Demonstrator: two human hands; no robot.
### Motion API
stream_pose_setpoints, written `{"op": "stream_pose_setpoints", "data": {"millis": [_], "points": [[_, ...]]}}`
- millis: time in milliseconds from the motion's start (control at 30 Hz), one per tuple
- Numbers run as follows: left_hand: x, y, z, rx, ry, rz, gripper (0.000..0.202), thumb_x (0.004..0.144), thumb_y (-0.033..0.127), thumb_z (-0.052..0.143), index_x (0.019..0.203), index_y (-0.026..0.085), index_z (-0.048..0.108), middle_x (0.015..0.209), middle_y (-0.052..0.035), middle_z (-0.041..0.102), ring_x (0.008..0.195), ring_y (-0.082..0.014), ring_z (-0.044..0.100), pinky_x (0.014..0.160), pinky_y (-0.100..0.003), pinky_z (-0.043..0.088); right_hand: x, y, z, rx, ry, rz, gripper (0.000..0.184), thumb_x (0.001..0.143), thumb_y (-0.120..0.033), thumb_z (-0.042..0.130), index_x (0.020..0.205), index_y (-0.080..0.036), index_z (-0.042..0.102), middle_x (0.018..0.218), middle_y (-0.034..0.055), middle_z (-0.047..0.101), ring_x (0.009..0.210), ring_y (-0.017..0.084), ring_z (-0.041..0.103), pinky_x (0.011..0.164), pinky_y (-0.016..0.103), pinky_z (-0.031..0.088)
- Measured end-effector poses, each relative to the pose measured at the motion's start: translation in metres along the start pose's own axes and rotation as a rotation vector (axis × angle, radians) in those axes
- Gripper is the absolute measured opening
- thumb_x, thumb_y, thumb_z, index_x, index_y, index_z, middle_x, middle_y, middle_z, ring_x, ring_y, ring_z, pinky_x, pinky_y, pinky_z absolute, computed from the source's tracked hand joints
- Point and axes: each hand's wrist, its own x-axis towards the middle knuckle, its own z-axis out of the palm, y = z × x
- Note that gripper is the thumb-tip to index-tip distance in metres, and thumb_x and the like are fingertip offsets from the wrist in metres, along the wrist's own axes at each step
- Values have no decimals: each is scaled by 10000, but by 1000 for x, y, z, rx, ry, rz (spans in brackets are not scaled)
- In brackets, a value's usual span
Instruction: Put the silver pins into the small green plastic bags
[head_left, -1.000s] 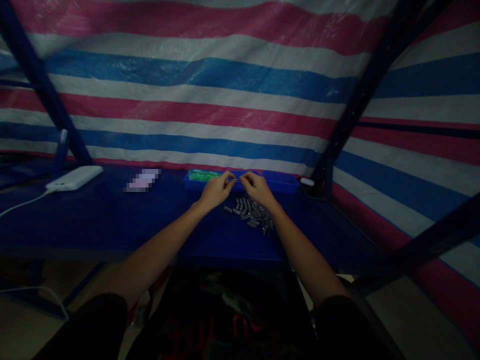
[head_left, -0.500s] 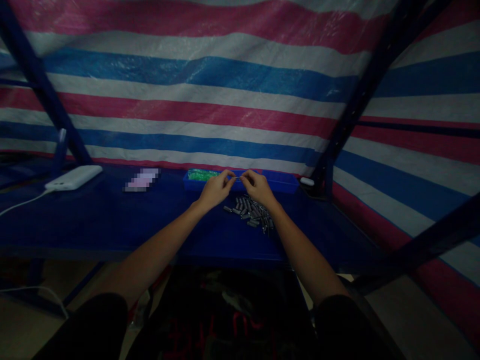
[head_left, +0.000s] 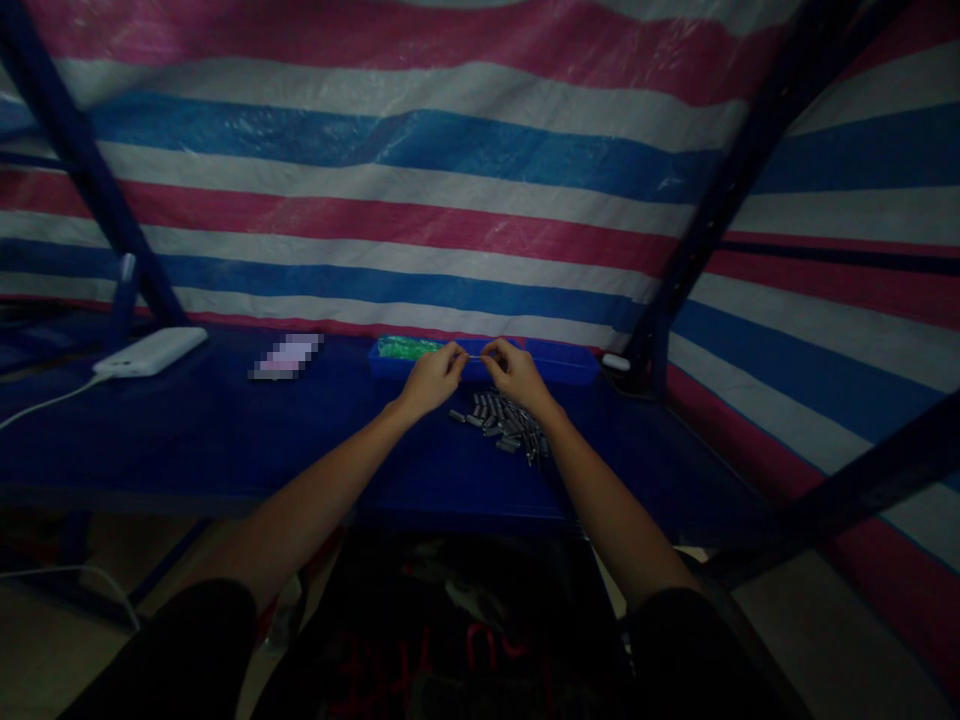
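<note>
My left hand (head_left: 435, 378) and my right hand (head_left: 515, 372) meet fingertip to fingertip above the blue table. Between them they pinch a thin metal pin (head_left: 474, 357), one end in each hand; its exact shape is too small to make out. Just below my right hand lies a heap of small grey metal cylinders (head_left: 501, 418), with thin pins mixed in on its right side. Behind my hands stands a shallow blue tray (head_left: 559, 362), partly hidden by them. In the tray's left part is a green plastic-wrapped bundle (head_left: 407, 348).
On the left of the blue table (head_left: 225, 440) rest a white power bank (head_left: 152, 353) with a cable and a blurred-out pinkish object (head_left: 287, 357). A small white case (head_left: 616, 362) sits at the back right. Blue metal posts (head_left: 697, 230) and a striped sheet (head_left: 390, 220) enclose the table.
Both hands keep the same pinch over the tray. Only a very slight shift of the view shows.
</note>
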Motion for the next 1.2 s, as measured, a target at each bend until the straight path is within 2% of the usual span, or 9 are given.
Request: {"op": "stream_pose_setpoints", "data": {"millis": [267,433,567,667,800,1033,1200], "points": [[0,6,-1,7,53,1,209,854,298,431,994,169,517,574,23,539,523,-123,509,528,-230,355,1,1,0,-33,3,5,200,834,-285,417,769,-164,563,613,9,556,564,126,488,564,236,326],[0,6,-1,8,62,14,172,853,282,431,935,167,531,590,13,553,547,-126,522,539,-231,358,1,-1,-1,-36,3,2,221,841,-291,406,751,-162,561,616,5,557,562,115,480,561,229,315],[0,6,0,30,83,-30,190,867,297,398,880,164,533,593,1,565,562,-137,531,541,-238,357,1,-4,-1,-15,1,25,252,846,-318,392,724,-163,548,585,-3,531,540,113,464,539,230,308],[0,7,-1,61,107,-54,207,871,306,386,821,170,534,596,-4,565,558,-139,525,535,-240,348,0,-7,-1,15,-1,35,220,815,-357,453,774,-163,547,570,-18,510,515,109,446,516,227,307],[0,4,0,71,107,-65,220,870,315,384,778,177,529,577,2,545,542,-137,511,527,-241,339,-2,-8,0,3,-27,1,163,797,-316,482,817,-169,550,570,-20,512,507,112,445,515,227,315],[0,-1,6,-21,47,3,178,854,302,419,914,172,525,561,26,521,517,-120,494,525,-228,345,1,-2,0,-74,27,18,230,836,-318,417,748,-171,569,618,15,560,570,129,486,542,232,313],[0,-1,5,-7,63,10,178,845,303,433,893,168,538,602,13,543,526,-117,492,531,-229,346,0,-3,-1,-40,27,31,231,829,-345,429,778,-167,568,595,-2,537,552,119,474,538,225,315]]}}
